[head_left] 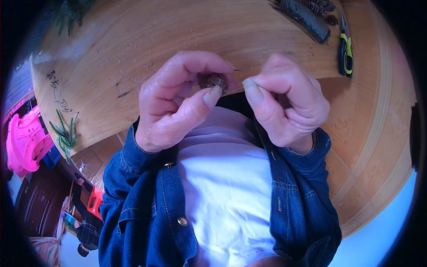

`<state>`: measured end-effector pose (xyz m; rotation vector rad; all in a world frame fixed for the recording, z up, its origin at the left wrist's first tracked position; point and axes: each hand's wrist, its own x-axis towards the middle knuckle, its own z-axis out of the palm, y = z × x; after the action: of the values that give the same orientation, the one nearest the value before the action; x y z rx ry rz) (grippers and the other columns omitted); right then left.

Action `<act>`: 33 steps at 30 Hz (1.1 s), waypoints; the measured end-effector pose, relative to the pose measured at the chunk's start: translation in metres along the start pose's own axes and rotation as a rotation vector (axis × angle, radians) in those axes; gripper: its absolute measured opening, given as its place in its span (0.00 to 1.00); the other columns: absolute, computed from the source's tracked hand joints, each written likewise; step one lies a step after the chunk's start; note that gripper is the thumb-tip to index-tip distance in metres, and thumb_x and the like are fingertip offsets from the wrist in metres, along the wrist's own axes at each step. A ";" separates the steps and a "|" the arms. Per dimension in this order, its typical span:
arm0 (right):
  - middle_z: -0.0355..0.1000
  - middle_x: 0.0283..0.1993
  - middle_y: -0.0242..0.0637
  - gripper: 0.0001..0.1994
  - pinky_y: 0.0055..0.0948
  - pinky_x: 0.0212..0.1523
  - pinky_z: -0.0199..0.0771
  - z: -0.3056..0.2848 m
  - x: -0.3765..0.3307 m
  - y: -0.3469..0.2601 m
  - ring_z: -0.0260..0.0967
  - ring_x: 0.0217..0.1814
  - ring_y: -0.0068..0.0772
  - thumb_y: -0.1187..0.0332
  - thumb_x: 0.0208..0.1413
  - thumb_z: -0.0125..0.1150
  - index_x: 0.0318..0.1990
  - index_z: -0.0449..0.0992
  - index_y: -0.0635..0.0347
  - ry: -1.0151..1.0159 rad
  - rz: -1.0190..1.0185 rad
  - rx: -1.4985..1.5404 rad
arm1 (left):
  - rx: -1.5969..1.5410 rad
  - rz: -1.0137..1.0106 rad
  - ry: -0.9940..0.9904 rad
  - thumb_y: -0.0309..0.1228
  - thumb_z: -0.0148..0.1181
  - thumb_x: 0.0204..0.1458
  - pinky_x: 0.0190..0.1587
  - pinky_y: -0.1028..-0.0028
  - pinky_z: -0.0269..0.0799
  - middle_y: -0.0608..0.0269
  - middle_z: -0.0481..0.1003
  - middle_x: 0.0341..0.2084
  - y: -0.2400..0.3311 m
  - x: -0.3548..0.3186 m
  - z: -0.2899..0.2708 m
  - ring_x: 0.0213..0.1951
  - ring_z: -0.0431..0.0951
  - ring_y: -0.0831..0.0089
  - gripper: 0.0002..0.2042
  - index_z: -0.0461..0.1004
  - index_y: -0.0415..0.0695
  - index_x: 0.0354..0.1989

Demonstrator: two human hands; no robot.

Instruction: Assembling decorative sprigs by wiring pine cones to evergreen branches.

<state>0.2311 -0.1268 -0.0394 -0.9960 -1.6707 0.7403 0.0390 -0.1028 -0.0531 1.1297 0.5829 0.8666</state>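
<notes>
— Where is our work just now?

— Close to our chest, above the near edge of the wooden table [133, 40]. Our left hand [178, 100] pinches a small brown pine cone [212, 80] between thumb and curled fingers. Our right hand [284, 100] sits just beside it, fingers curled in and thumb pressed against the forefinger; whether something thin is caught there, we cannot tell.

— What lies around us?

— Far right, yellow-and-black pliers [345, 51] near the table's rim. Beside them a dark bark-like stick [304, 18] and more pine cones [321, 7]. A green sprig [64, 133] hangs at the left edge, and thin wire [57, 89] lies above it. Crumbs dot the wood.

— And off the table?

— A pink plastic stool [24, 142] stands to our left. Nothing lies between our hands and the pliers.
</notes>
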 end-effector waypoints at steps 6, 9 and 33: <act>0.64 0.22 0.33 0.05 0.17 0.26 0.57 -0.007 -0.011 -0.002 0.58 0.22 0.20 0.82 0.47 0.58 0.33 0.74 0.69 0.027 0.284 0.343 | -0.075 -0.055 -0.016 0.23 0.51 0.53 0.47 0.75 0.67 0.54 0.72 0.40 -0.002 -0.004 0.004 0.42 0.73 0.73 0.14 0.66 0.31 0.47; 0.65 0.23 0.33 0.07 0.16 0.29 0.60 -0.004 -0.018 0.001 0.59 0.23 0.20 0.82 0.48 0.59 0.36 0.75 0.70 0.154 0.498 0.552 | -0.047 -0.061 -0.020 0.25 0.51 0.53 0.43 0.73 0.71 0.49 0.72 0.41 -0.001 -0.005 0.006 0.39 0.74 0.70 0.14 0.65 0.31 0.46; 0.65 0.20 0.38 0.07 0.24 0.20 0.65 0.001 -0.012 0.009 0.65 0.19 0.31 0.84 0.42 0.63 0.29 0.73 0.65 0.073 -0.012 -0.019 | -0.008 -0.046 0.053 0.27 0.52 0.53 0.42 0.74 0.70 0.48 0.72 0.41 -0.003 -0.004 0.020 0.38 0.74 0.71 0.23 0.58 0.30 0.56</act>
<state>0.2345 -0.1330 -0.0530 -1.0134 -1.6215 0.6732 0.0534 -0.1176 -0.0488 1.0843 0.6465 0.8605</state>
